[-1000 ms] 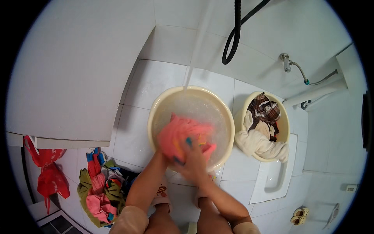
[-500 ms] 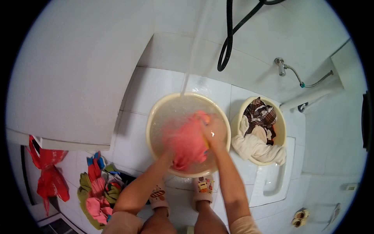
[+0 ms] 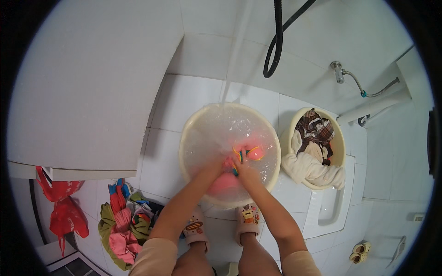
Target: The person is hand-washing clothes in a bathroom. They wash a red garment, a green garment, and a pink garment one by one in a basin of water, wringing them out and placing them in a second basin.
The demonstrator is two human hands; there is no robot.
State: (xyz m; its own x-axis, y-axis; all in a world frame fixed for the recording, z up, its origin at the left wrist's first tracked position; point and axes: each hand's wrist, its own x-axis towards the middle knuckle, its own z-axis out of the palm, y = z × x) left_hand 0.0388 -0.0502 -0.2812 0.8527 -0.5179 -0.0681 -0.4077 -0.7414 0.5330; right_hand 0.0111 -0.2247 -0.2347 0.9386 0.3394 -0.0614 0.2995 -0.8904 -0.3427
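Note:
A cream basin [image 3: 183, 152] of cloudy water stands on the floor in front of me. In it lies a pink garment [image 3: 224, 183] with yellow and green trim, mostly under the surface. My right hand [image 3: 243, 166] is closed on the trimmed part near the basin's middle. Right beside it, my left hand [image 3: 220, 166] grips the same garment, its fingers partly hidden by water and cloth. A stream of water [image 3: 224, 91] falls into the far side of the basin.
To the right, a second cream basin [image 3: 341, 146] holds brown plaid and white clothes beside a squat toilet [image 3: 329, 209]. A pile of colourful clothes [image 3: 124, 225] lies at lower left, near red bags [image 3: 69, 216]. A white cabinet [image 3: 92, 92] fills the left; a black hose [image 3: 278, 41] hangs above.
The pink garment has gone from lifted at the surface to mostly submerged. Both hands have drawn together at the basin's middle. The view has shifted slightly.

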